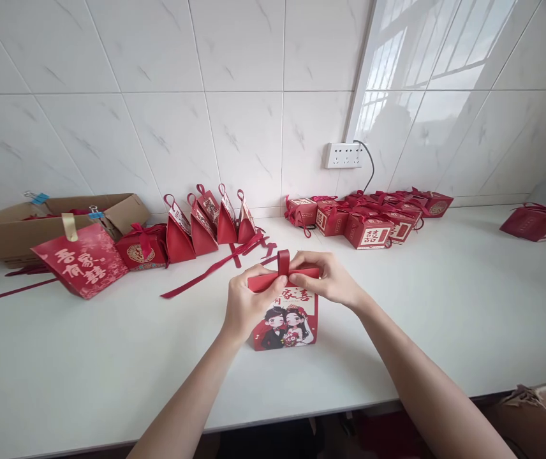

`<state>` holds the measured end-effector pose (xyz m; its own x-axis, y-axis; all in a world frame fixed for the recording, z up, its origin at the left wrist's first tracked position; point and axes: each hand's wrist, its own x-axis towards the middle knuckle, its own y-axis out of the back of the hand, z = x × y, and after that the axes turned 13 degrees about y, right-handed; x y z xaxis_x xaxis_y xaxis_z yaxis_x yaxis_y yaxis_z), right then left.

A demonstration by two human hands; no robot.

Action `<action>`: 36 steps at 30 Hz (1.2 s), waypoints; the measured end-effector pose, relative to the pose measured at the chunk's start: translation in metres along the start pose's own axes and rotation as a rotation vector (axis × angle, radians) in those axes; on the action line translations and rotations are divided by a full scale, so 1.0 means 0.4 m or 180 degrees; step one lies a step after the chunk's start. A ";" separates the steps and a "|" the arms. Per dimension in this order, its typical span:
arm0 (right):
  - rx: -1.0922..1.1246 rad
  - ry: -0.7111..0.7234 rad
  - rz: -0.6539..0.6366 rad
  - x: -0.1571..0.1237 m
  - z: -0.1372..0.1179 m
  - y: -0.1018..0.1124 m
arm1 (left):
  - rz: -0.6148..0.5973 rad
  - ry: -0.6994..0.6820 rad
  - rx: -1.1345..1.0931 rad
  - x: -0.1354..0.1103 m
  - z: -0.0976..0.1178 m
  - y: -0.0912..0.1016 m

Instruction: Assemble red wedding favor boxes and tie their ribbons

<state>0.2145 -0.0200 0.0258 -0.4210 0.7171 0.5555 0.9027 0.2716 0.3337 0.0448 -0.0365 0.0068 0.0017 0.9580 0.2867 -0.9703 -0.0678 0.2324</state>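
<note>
A red gift box (285,328) with a cartoon bride and groom on its front stands upright on the white table before me. My left hand (249,296) pinches the left part of its top edge, thumb in front and fingers behind. On the other side, my right hand (323,275) grips the same edge with its thumb near the left one. Between the two hands a red ribbon loop (283,262) sticks up from the top. The fingers behind the box are partly hidden.
Several tent-shaped red boxes with loops (203,229) stand behind, left of a group of bow-tied boxes (368,231). A cardboard carton (5,233) and a larger red bag (86,264) are at left. Loose ribbon (206,274) lies behind my hands. A socket strip (344,155) is on the wall.
</note>
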 end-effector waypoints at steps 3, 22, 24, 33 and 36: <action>-0.0101 -0.0073 -0.0105 -0.005 0.006 0.004 | -0.0080 -0.0132 -0.0090 0.001 -0.005 0.001; -0.0001 0.0078 -0.0030 -0.010 0.014 -0.018 | -0.0158 -0.0284 -0.0191 0.001 -0.027 0.003; 0.0014 0.0056 0.0009 -0.010 0.013 -0.020 | -0.0211 -0.0283 -0.0305 0.000 -0.033 0.003; 0.0149 -0.0031 0.0040 -0.009 0.012 -0.021 | -0.0273 -0.0208 -0.0338 0.003 -0.039 0.004; 0.0090 -0.0033 0.0060 -0.010 0.014 -0.022 | -0.0180 -0.0235 -0.0204 0.003 -0.036 0.005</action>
<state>0.2088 -0.0215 0.0166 -0.4033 0.7287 0.5535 0.9126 0.2761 0.3015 0.0395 -0.0316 -0.0057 0.0724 0.9366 0.3429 -0.9816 0.0060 0.1910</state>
